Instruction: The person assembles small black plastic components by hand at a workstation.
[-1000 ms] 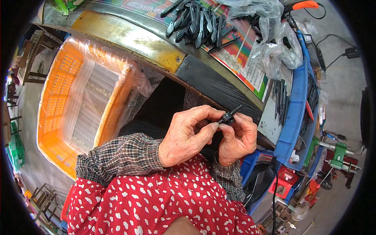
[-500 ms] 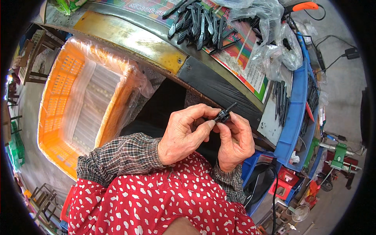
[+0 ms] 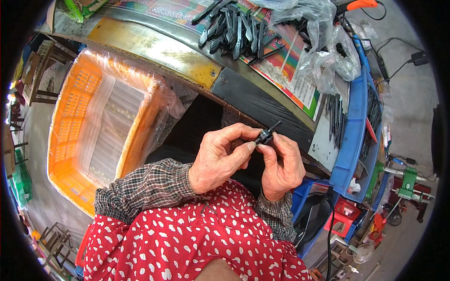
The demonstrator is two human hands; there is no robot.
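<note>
The left hand [image 3: 219, 157] and right hand [image 3: 283, 165] partly hide the black part [image 3: 265, 136]; the top edge crops a green bag [image 3: 76, 10].

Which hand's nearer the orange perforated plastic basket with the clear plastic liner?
Left. The left hand is to the right of the basket, fingertips at a small black part; the right hand is farther right, beyond the left one.

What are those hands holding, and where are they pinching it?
A small black part, held by its thicker body between the left hand and right hand; its thin rod sticks out free.
</note>
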